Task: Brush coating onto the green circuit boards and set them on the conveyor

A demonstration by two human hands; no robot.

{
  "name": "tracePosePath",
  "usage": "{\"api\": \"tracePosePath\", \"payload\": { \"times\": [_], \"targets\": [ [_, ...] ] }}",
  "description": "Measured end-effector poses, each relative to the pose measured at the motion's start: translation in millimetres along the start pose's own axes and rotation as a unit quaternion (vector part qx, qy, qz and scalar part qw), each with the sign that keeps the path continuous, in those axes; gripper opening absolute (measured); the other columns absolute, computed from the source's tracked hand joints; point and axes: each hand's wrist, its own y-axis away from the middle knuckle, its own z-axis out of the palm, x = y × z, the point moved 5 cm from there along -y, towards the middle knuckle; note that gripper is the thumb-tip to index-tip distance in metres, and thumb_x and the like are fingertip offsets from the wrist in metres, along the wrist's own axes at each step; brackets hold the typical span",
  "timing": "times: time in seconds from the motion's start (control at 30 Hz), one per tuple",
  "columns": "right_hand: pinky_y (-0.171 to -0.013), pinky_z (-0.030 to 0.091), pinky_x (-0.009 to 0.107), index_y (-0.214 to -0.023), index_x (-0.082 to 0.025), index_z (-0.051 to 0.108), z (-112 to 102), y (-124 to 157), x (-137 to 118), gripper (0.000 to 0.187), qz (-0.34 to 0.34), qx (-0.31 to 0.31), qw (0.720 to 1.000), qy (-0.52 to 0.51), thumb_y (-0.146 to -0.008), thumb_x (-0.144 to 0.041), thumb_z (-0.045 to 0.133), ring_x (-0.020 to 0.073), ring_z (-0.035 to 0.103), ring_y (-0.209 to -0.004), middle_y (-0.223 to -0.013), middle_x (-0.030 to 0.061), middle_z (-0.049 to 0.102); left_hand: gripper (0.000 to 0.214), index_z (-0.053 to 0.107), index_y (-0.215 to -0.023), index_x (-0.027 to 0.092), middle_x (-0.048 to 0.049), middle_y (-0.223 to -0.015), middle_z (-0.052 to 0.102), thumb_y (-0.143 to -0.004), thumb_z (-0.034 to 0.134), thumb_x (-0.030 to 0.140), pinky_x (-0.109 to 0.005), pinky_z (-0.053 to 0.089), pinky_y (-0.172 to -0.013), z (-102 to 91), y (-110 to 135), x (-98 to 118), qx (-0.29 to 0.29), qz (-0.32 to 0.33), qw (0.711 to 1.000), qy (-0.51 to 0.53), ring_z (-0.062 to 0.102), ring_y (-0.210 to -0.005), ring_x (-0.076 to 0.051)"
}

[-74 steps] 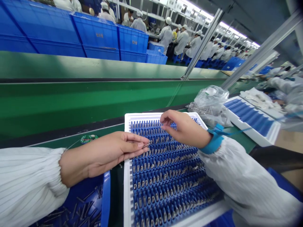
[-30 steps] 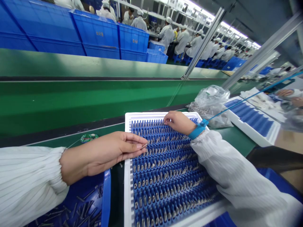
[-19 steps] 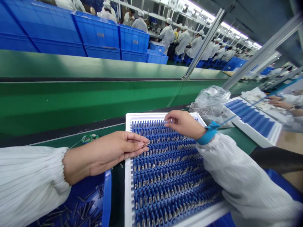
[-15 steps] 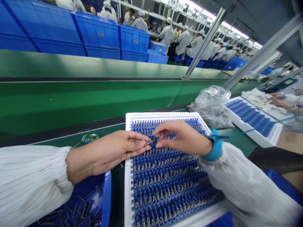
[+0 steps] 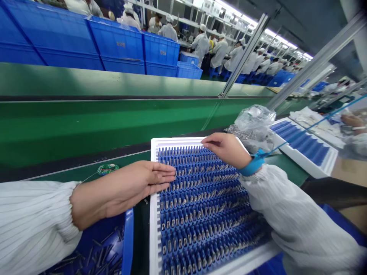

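Observation:
A white foam tray (image 5: 154, 236) with a blue slotted insert stands in front of me. Small silvery metal pins (image 5: 183, 200) fill its slots in rows. My left hand (image 5: 147, 177) hovers over the tray's left side, fingers stretched out and nothing visible in them. Near the far rim, my right hand (image 5: 228, 149) has its thumb and fingertips pinched together; whatever is between them is too small or hidden to make out. A blue wrist strap (image 5: 254, 164) circles my right wrist, its cord running off to the right.
Loose metal pins lie in a blue bin (image 5: 129, 240) at lower left. A small green circuit board (image 5: 107, 169) sits beyond my left wrist. A clear plastic bag (image 5: 254, 120) and a second foam tray (image 5: 304, 147) are to the right, near another person's hand (image 5: 352, 120).
The thin threaded metal pin between my left fingers no longer shows there, and those fingers have straightened. My right hand has moved away and up to the tray's far rim, its fingertips closing.

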Motion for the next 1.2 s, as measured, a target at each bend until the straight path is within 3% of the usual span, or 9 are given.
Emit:
{"api": "tracePosePath", "payload": {
  "times": [0.1, 0.23, 0.37, 0.63, 0.87, 1.03, 1.2],
  "targets": [
    [-0.089, 0.053, 0.037, -0.093, -0.01, 0.065, 10.6, -6.0, 28.3, 0.018, 0.037, -0.041, 0.997, 0.062, -0.103, -0.024, 0.067, 0.0191, 0.062, -0.088, -0.092, 0.0051, 0.062, 0.027, 0.071, -0.106, 0.018, -0.0103, -0.13, 0.068, -0.087, 0.057, 0.004, -0.03, 0.051, -0.104, -2.0, 0.4, 0.1, 0.012, 0.0, 0.999, -0.033, 0.062, -0.122, -0.022],
    [-0.087, 0.054, 0.036, -0.098, -0.009, 0.063, 25.8, -9.0, 43.3, 0.023, 0.065, -0.088, 0.987, 0.115, -0.106, -0.031, 0.064, 0.0192, 0.061, -0.089, -0.096, 0.0057, 0.06, 0.021, 0.074, -0.1, 0.018, -0.0089, -0.12, 0.074, -0.087, 0.062, 0.007, -0.022, 0.053, -0.1, 4.3, 5.3, 5.8, 0.019, -0.004, 0.998, -0.064, 0.065, -0.119, -0.02],
    [-0.088, 0.055, 0.037, -0.102, -0.009, 0.063, 28.5, -10.9, 45.8, 0.02, 0.075, -0.114, 0.98, 0.145, -0.106, -0.029, 0.064, 0.0198, 0.06, -0.092, -0.099, 0.0063, 0.059, 0.016, 0.077, -0.093, 0.016, -0.0083, -0.107, 0.078, -0.086, 0.065, 0.008, -0.015, 0.057, -0.088, 7.5, 7.0, 6.6, 0.008, -0.012, 0.999, -0.047, 0.069, -0.111, -0.019],
    [-0.087, 0.055, 0.036, -0.104, -0.009, 0.062, 31.6, -11.8, 45.5, 0.019, 0.074, -0.138, 0.975, 0.156, -0.106, -0.028, 0.064, 0.0196, 0.06, -0.091, -0.1, 0.0065, 0.058, 0.015, 0.077, -0.088, 0.016, -0.0072, -0.091, 0.08, -0.088, 0.064, 0.008, -0.015, 0.06, -0.081, 8.1, 5.9, 4.0, 0.005, -0.025, 1.0, -0.001, 0.074, -0.098, -0.018],
    [-0.084, 0.055, 0.035, -0.099, -0.009, 0.063, 25.4, -13.7, 44.4, 0.022, 0.055, -0.115, 0.983, 0.13, -0.105, -0.03, 0.065, 0.0184, 0.061, -0.086, -0.094, 0.0051, 0.059, 0.023, 0.075, -0.072, 0.016, -0.0022, -0.078, 0.078, -0.09, 0.062, 0.009, -0.013, 0.06, -0.077, 10.9, 5.8, 6.9, 0.006, -0.02, 1.0, -0.005, 0.075, -0.077, -0.011],
    [-0.083, 0.053, 0.031, -0.1, -0.009, 0.066, 2.7, -5.3, 3.7, 0.003, -0.002, -0.027, 0.997, 0.074, -0.098, -0.008, 0.066, 0.0171, 0.061, -0.08, -0.089, 0.0055, 0.061, 0.02, 0.077, -0.072, 0.016, -0.0038, -0.078, 0.078, -0.088, 0.065, 0.011, -0.014, 0.061, -0.077, 12.0, 6.9, 8.9, 0.006, -0.005, 1.0, -0.017, 0.076, -0.082, -0.014],
    [-0.075, 0.053, 0.018, -0.105, -0.013, 0.067, 9.9, 13.6, -73.3, 0.026, -0.128, -0.044, 0.99, -0.035, -0.086, 0.002, 0.076, 0.0126, 0.062, -0.081, -0.095, 0.0007, 0.063, 0.022, 0.078, -0.082, 0.014, -0.008, -0.088, 0.08, -0.087, 0.06, 0.002, -0.016, 0.06, -0.081, 16.8, 6.7, 9.2, -0.007, -0.008, 1.0, -0.01, 0.075, -0.095, -0.018]
  ]
}}
